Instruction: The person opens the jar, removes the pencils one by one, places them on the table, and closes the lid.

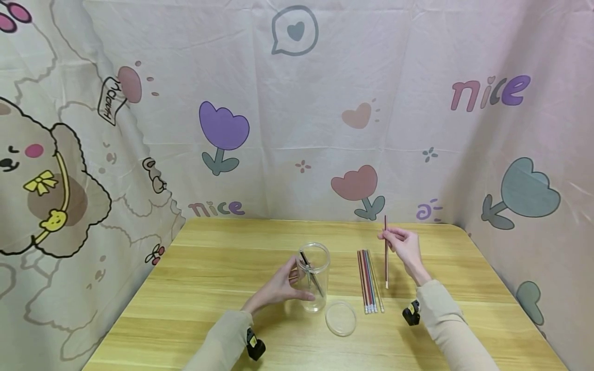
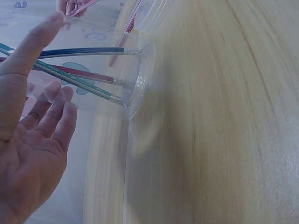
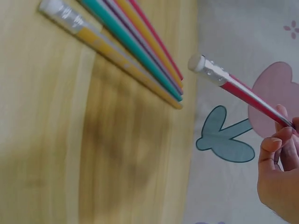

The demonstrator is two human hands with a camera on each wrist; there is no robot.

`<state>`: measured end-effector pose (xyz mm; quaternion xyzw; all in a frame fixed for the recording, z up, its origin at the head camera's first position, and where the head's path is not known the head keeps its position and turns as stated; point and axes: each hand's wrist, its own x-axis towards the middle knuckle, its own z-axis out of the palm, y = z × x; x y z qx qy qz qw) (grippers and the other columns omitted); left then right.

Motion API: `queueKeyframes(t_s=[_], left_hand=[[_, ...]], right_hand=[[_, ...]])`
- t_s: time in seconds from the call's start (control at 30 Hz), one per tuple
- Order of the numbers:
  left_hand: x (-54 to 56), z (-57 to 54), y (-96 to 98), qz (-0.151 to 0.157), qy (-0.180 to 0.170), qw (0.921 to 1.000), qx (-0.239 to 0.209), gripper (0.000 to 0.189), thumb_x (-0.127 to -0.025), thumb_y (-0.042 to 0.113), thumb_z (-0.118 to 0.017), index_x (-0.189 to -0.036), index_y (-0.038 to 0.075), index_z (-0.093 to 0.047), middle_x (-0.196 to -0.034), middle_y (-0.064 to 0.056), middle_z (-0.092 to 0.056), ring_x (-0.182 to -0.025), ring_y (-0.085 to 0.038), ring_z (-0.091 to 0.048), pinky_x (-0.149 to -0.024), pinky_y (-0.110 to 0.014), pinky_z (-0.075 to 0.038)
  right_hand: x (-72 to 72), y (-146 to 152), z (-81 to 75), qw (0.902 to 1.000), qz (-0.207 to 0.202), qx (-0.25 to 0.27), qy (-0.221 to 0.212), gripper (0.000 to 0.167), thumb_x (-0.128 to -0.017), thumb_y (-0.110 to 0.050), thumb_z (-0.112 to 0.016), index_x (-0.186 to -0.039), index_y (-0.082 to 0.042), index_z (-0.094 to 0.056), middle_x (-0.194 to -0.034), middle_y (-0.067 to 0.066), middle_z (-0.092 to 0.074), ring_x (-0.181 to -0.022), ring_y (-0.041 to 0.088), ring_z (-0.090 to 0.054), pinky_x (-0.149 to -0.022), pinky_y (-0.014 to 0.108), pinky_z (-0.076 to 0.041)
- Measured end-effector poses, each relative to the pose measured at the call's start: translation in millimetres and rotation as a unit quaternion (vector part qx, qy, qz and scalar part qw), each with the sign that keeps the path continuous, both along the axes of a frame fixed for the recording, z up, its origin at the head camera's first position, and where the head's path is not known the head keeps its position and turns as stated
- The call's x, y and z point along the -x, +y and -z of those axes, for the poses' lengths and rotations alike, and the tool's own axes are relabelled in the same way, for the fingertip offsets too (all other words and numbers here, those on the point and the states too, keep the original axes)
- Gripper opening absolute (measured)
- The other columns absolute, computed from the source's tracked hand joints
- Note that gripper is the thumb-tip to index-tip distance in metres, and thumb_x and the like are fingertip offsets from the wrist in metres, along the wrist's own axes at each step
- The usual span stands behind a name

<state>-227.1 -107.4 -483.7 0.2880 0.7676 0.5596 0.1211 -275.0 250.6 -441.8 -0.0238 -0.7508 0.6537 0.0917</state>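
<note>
The left hand (image 1: 281,283) curves its thumb and fingers round an upright clear jar (image 1: 321,283) containing what seem to be three pencils (image 2: 88,51). The right hand (image 1: 406,248), raised over the table (image 1: 209,257), pinches a red pencil (image 1: 386,262), eraser down, beside a row of loose pencils (image 1: 369,283).

**Where Your View Runs Out**

In the head view, some fingers of your left hand (image 1: 280,286) are partly covered by the jar (image 1: 325,275), and the pencils inside (image 1: 315,282) overlap too closely for you to count. The near edge crops both your sleeves (image 1: 227,337) and the tabletop (image 1: 162,309). From the left wrist, you lose the jar's mouth, the upper ends of those pencils and part of the lid (image 1: 341,319). From the right wrist, your held pencil (image 3: 247,95) and right hand (image 3: 282,172) are cut off, as are the loose pencils (image 3: 135,50).
</note>
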Motion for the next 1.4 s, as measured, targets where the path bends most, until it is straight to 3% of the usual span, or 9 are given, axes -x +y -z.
queueKeyframes(t_s=[0.23, 0.4, 0.8, 1.17, 1.4], left_hand=[[-0.1, 0.2, 0.1, 0.001, -0.004, 1.0000, -0.002, 0.089, -0.074, 0.017, -0.089, -0.146, 0.010, -0.037, -0.154, -0.024, -0.045, -0.142, -0.039, -0.047, -0.121, -0.051, -0.039], [0.6, 1.3, 0.3, 0.004, 0.002, 1.0000, -0.002, 0.088, -0.075, 0.016, -0.089, -0.145, 0.008, -0.037, -0.153, -0.025, -0.045, -0.142, -0.041, -0.047, -0.120, -0.051, -0.040], [1.5, 1.9, 1.0, 0.002, 0.007, 1.0000, 0.001, 0.089, -0.073, 0.015, -0.089, -0.145, 0.008, -0.037, -0.153, -0.025, -0.046, -0.141, -0.041, -0.047, -0.120, -0.051, -0.041], [2.0, 3.5, 1.1, 0.002, 0.011, 0.9999, 0.004, 0.091, -0.074, 0.016, -0.089, -0.147, 0.007, -0.035, -0.152, -0.027, -0.045, -0.141, -0.042, -0.047, -0.119, -0.051, -0.041], [1.5, 2.1, 0.9, 0.000, 0.011, 0.9999, 0.007, 0.091, -0.074, 0.016, -0.089, -0.147, 0.008, -0.035, -0.153, -0.026, -0.045, -0.141, -0.042, -0.047, -0.119, -0.051, -0.041]], right_hand=[[0.8, 5.0, 8.2, 0.9992, 0.000, -0.025, -0.031, 0.035, -0.098, -0.012, -0.063, -0.125, 0.010, -0.060, -0.076, -0.020, -0.074, -0.064, -0.002, -0.058, -0.055, 0.013, -0.050], [2.1, 6.4, 13.2, 0.9976, -0.007, -0.046, -0.051, 0.040, -0.098, -0.012, -0.063, -0.130, 0.012, -0.056, -0.082, -0.014, -0.077, -0.064, -0.003, -0.057, -0.056, 0.014, -0.051], [2.2, 5.1, 24.6, 0.9939, -0.032, -0.078, -0.071, 0.039, -0.098, -0.009, -0.061, -0.130, 0.014, -0.055, -0.095, 0.005, -0.079, -0.064, 0.000, -0.058, -0.057, 0.016, -0.054], [-0.4, 3.5, 34.6, 0.9906, -0.052, -0.068, -0.107, 0.038, -0.098, -0.009, -0.061, -0.128, 0.014, -0.055, -0.098, 0.012, -0.078, -0.068, 0.005, -0.059, -0.055, 0.018, -0.053], [-1.1, 4.2, 40.4, 0.9872, -0.065, -0.091, -0.113, 0.035, -0.098, -0.009, -0.061, -0.125, 0.014, -0.058, -0.098, 0.015, -0.077, -0.066, 0.008, -0.058, -0.052, 0.020, -0.052]])
